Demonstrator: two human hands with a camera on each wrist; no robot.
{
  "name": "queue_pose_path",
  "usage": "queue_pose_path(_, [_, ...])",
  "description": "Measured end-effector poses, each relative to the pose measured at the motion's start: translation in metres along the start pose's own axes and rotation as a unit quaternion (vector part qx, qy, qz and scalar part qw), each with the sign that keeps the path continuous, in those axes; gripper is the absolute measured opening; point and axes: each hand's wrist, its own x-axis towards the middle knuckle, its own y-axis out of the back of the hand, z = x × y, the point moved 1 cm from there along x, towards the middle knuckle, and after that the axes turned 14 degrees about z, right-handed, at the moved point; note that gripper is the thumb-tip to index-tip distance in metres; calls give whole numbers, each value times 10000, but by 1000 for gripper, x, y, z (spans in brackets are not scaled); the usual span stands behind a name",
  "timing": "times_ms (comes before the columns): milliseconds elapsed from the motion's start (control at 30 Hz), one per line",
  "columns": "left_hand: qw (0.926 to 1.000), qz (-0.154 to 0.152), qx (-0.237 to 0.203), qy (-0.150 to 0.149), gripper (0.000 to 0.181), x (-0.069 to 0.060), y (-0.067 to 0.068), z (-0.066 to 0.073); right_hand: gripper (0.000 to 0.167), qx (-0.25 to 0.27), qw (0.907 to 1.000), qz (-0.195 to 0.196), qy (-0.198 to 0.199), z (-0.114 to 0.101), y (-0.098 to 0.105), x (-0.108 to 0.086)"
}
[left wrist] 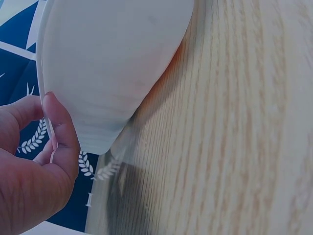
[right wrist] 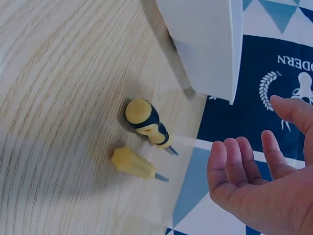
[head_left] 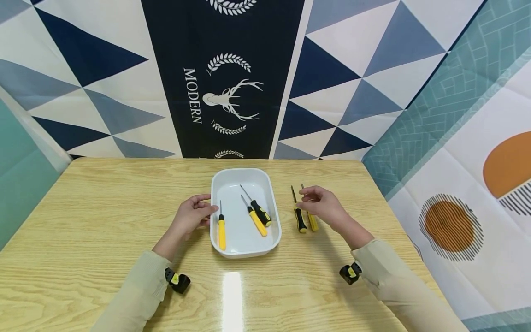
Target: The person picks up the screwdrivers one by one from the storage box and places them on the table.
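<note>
SITE: indoor tabletop workspace; room type indeterminable | LOWER FRAME: wood-grain table | UPPER FRAME: geometric-print backdrop | RIGHT EDGE: orange-circle hanging

Glossy plstc tray, woodgrain tbl

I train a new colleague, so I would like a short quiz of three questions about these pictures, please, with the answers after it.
1. How many screwdrivers lie inside the white tray?
2. True or false: the right hand holds nothing.
3. What does the left hand grip?
A) a screwdriver
B) the tray
C) nothing

Key:
1. Three: two with yellow handles and one with a black-and-yellow handle.
2. True. The right wrist view shows its fingers empty; two other screwdrivers lie near it on the table.
3. B. It grips the tray at its side.
</note>
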Motion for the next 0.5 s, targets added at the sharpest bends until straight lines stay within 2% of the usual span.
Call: queue_pose_path(500, [9999,-90,-112,-60,50,1,0,-2,43,-21,9999,-85,65,-7,-5,-4])
